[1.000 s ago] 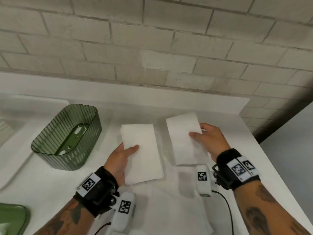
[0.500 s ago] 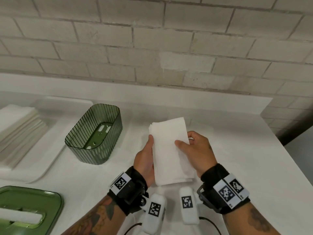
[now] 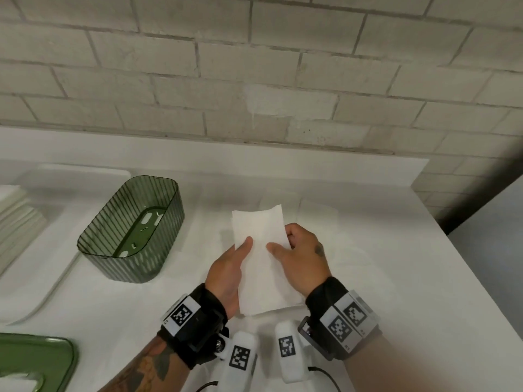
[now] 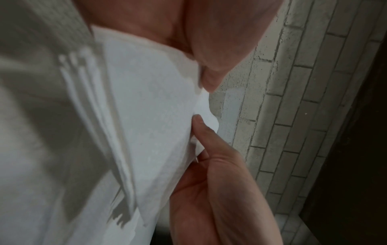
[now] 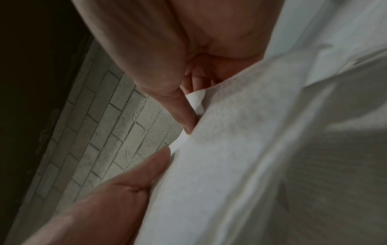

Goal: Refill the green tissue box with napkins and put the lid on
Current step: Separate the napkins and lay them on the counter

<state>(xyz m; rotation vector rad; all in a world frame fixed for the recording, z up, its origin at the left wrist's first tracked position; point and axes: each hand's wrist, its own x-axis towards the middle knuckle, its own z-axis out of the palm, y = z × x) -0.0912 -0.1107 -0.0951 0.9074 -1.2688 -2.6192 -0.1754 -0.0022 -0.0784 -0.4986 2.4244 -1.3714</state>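
Observation:
Both hands hold one stack of white napkins [image 3: 261,258] above the counter, right of the green tissue box [image 3: 133,227]. My left hand [image 3: 229,267] grips its left edge, thumb on top. My right hand [image 3: 300,258] grips the right edge, thumb on top and fingers curled under. The ribbed, see-through box stands open and empty. Its green lid [image 3: 36,360] lies flat at the lower left corner. In the left wrist view the napkin stack [image 4: 150,126] sits pinched between thumb and fingers. The right wrist view shows the same napkins [image 5: 240,157] held the same way.
A white tray [image 3: 51,281] at the left holds a pile of spare napkins [image 3: 17,222]. The white counter [image 3: 396,278] ends at a brick wall behind and drops off at the right edge.
Two separate napkin piles, one under each hand, have been brought together into one stack held by both hands. The view has swung left, showing the tray and lid.

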